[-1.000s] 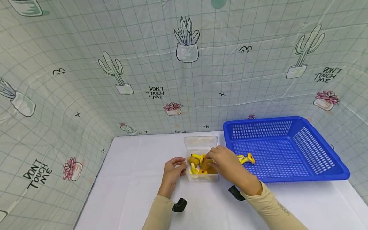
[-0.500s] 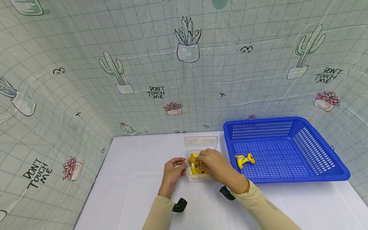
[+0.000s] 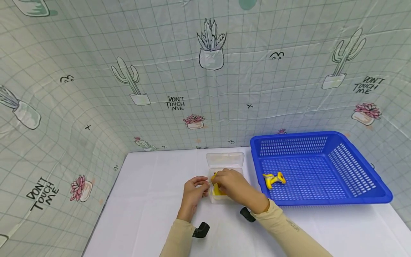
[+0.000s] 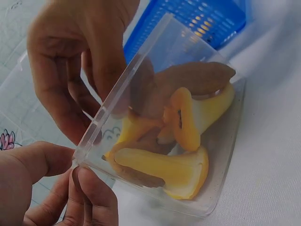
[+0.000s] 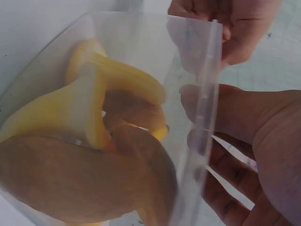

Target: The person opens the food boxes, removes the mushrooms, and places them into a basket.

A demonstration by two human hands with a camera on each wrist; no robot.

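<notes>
Between hands, clear box [image 3: 221, 201]: left hand [image 3: 194, 192] pinches corner; right hand [image 3: 233, 186] shifted leftward, work now at yellow pieces [image 4: 157, 165] nearer left hand; right grip: cannot tell.

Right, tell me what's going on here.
A person is working at a clear plastic box whose lid is open. The left hand pinches its rim at a corner, while the right hand is at its opening; whether that hand grips anything is hard to tell. Yellow pieces and brown pieces lie inside. Something yellow also lies in the blue basket on the right.
</notes>
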